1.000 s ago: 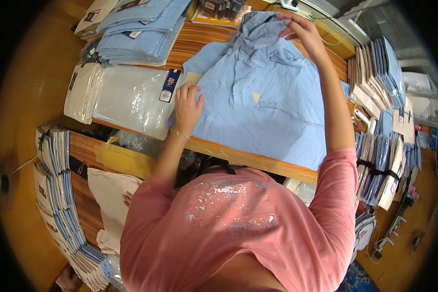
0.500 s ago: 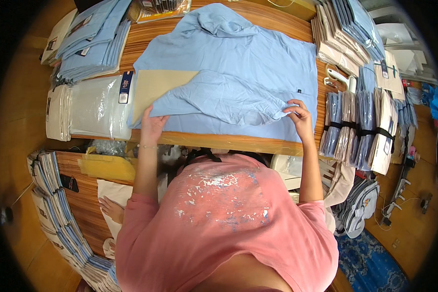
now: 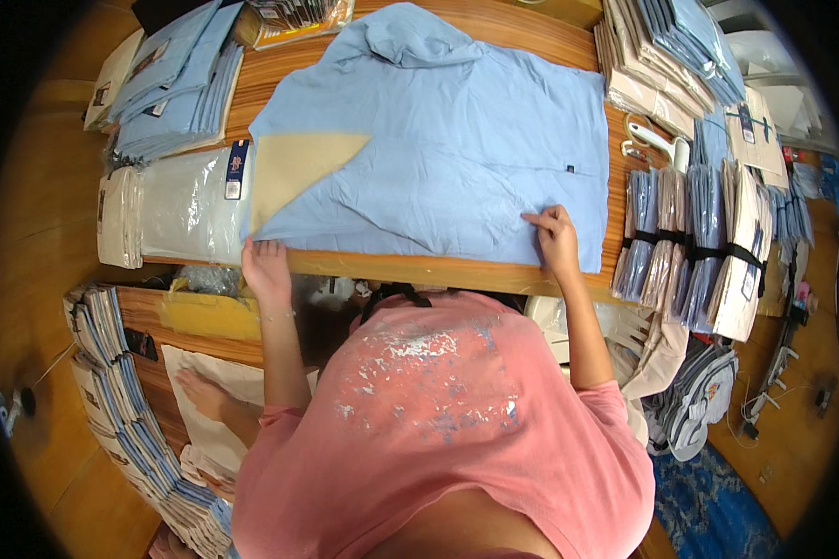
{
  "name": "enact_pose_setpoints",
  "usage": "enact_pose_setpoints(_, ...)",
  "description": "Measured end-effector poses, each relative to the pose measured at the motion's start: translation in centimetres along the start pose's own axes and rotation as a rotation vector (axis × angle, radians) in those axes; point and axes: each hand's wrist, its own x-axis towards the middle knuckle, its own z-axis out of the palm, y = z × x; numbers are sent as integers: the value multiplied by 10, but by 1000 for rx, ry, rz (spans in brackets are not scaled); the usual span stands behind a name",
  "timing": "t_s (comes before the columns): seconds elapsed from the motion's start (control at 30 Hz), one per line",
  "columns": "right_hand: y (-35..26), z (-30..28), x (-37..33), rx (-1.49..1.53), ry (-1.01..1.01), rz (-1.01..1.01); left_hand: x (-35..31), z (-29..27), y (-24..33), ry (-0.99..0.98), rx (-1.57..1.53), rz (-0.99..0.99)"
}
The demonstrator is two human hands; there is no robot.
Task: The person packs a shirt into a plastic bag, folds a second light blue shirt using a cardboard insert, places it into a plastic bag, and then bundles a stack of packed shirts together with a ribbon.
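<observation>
A light blue hooded or collared garment (image 3: pixel 457 102) lies spread across the wooden table, its gathered end at the far side. Part of it is folded over toward me, and a beige panel (image 3: pixel 298 168) shows at its left. At the near left corner, my left hand (image 3: pixel 268 272) closes its fingers and thumb on the tip of the folded part. On the right, my right hand (image 3: pixel 557 242) rests on the cloth, index finger stretched out to the left and the other fingers bent. A small dark tag (image 3: pixel 570 169) shows above it.
Bagged blue garments (image 3: pixel 177 102) and a clear-bagged pack (image 3: pixel 191 210) lie left. Strapped bundles (image 3: pixel 690 242) and a white-handled tool (image 3: pixel 657 142) sit right. Another person's hand (image 3: pixel 205 393) rests on pale cloth at the lower-left table, near a row of folded garments (image 3: pixel 126 410).
The loose folded part has been drawn toward me and now lies flatter, its tip at the near left corner. My left hand moved left and nearer; my right hand's grip loosened.
</observation>
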Motion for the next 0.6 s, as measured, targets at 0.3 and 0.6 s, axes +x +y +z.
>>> enact_pose_setpoints(0.3,39,-58,163,-133,115,-134,80,198,-61,-641,1419,1180)
enact_pose_setpoints(0.6,74,-33,267,-633,110,-74,201,335,-123,-707,928,898)
